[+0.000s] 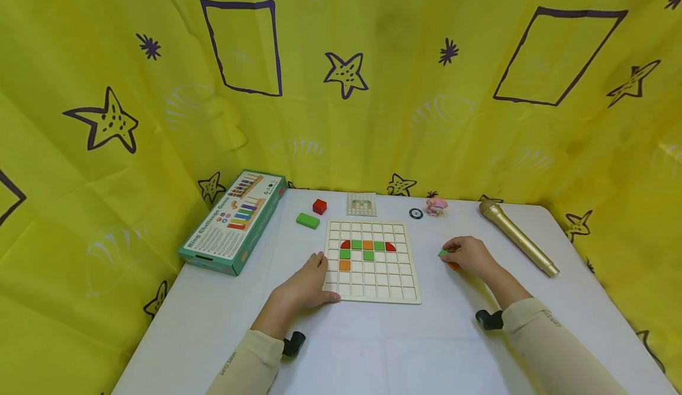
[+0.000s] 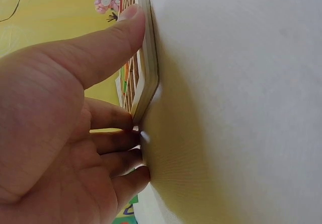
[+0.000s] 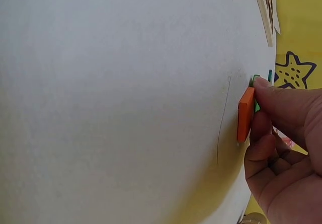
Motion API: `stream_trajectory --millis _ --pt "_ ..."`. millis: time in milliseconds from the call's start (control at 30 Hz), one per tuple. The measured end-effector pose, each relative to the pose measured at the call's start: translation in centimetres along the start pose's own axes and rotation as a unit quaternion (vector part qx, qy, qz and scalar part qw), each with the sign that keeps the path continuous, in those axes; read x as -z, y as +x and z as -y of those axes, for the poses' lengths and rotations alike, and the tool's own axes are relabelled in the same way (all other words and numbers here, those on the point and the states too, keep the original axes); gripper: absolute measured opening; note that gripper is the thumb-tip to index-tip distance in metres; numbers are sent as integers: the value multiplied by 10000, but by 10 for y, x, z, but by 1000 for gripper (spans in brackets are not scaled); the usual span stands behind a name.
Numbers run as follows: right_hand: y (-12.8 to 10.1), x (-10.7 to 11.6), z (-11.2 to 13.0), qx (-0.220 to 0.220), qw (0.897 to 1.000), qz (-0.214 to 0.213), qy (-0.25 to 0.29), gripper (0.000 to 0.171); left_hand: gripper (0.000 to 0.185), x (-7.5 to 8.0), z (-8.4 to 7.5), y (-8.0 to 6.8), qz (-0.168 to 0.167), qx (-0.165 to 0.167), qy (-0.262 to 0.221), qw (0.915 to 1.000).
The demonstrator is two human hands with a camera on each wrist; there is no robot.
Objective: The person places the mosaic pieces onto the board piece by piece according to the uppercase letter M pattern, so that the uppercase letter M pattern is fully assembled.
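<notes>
My left hand (image 1: 309, 282) rests at the near-left corner of a wooden grid board (image 1: 373, 293), thumb on the near edge and fingertips along the left side. In the left wrist view, that thumb (image 2: 108, 48) lies over the board's rim. Red, green and orange tiles form an arch-like pattern in the board's upper cells. To the right of the board, my right hand (image 1: 469, 256) pinches a small green tile (image 3: 257, 105) between thumb and finger. An orange tile (image 3: 245, 116) is right beside the green one, close over the white table.
Behind the board lie a pattern card (image 1: 361, 204), a red cube (image 1: 319, 206), a green block (image 1: 308, 221), a dark ring (image 1: 416, 214) and a pink figurine (image 1: 436, 206). A game box (image 1: 234, 220) is at left, a gold microphone (image 1: 517, 236) at right. Yellow curtain (image 1: 394, 134) surrounds the table.
</notes>
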State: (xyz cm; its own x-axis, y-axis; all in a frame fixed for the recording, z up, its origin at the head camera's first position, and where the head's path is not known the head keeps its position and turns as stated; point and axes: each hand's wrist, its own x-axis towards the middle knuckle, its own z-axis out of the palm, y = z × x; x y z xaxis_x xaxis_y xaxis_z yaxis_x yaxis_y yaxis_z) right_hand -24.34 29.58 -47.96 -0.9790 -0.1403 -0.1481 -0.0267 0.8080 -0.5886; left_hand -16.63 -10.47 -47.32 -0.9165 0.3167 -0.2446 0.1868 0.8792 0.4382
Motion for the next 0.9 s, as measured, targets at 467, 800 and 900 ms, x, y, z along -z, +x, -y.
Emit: stream_trajectory --millis 467,800,900 --pt "2 -2 6 77 9998 -50 -161 22 102 -1 1 0 -17 -14 -52 10000" --pt "1 -6 5 304 9992 -253 -93 13 103 -1 1 0 -19 12 -107 9999" --pt "2 -7 4 334 9991 -277 -32 12 103 -1 1 0 -10 25 -121 9999"
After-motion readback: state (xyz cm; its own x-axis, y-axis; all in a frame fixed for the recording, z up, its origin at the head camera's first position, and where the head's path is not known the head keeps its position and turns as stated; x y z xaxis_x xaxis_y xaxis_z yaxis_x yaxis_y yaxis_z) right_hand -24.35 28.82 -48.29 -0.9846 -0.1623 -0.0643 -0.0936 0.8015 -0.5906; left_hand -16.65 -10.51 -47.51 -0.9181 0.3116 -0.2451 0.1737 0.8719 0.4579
